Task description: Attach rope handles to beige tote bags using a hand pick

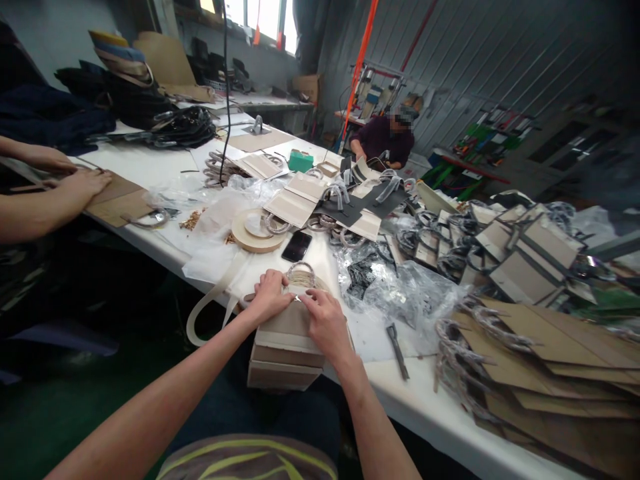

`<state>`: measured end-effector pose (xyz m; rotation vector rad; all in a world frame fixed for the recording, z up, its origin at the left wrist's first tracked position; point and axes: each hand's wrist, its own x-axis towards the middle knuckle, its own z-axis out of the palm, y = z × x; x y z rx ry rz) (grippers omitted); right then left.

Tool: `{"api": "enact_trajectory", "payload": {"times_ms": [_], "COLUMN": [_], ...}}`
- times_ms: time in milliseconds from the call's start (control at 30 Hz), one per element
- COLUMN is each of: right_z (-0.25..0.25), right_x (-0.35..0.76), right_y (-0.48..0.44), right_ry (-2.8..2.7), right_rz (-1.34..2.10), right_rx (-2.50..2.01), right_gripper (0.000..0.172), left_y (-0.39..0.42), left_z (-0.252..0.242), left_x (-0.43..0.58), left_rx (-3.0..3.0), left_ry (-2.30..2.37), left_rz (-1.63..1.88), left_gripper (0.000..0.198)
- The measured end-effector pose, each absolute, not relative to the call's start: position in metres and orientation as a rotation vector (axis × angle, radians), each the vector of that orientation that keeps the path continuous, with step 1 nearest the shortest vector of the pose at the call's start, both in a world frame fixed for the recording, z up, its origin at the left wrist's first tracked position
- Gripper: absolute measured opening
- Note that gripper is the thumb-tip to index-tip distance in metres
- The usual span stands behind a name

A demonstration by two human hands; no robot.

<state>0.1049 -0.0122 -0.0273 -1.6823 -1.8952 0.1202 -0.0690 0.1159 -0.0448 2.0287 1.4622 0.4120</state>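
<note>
At the edge of the white table (pixel 420 388), touches beige panels (pixel 287 327) with left hand (pixel 271 293) and right hand (pixel 326 321), half curled at a shiny bit (pixel 297 299), grip unclear; seems light, stiff; hold by edges.

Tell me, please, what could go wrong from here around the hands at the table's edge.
The beige panels under the left hand and right hand jut past the table's edge, so uneven pressure might tip them.

The pale strip loops over the edge beside the left forearm; a snag could drag it.

The small shiny piece between the fingertips could slip; its exact shape is too small to tell.
</note>
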Motion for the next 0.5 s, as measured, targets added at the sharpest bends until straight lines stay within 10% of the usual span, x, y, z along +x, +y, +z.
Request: {"api": "enact_trajectory", "payload": {"times_ms": [233,500], "right_z": [-0.033,-0.058], "right_x": [0.223,0.284], "right_y": [-0.106,-0.094], "right_ry": [-1.057,-1.156], "right_rz": [-0.347,0.099], "right_rx": [-2.374,-2.732], "right_gripper": [0.047,0.048], "left_y": [0.129,0.138], "left_z": [-0.048,-0.028], "left_x": [-0.06,-0.056], "left_rx": [2.053,2.038], "left_ry": [1.428,1.362], "left_rz": [0.356,0.222], "left_gripper": [0.043,0.054]}}
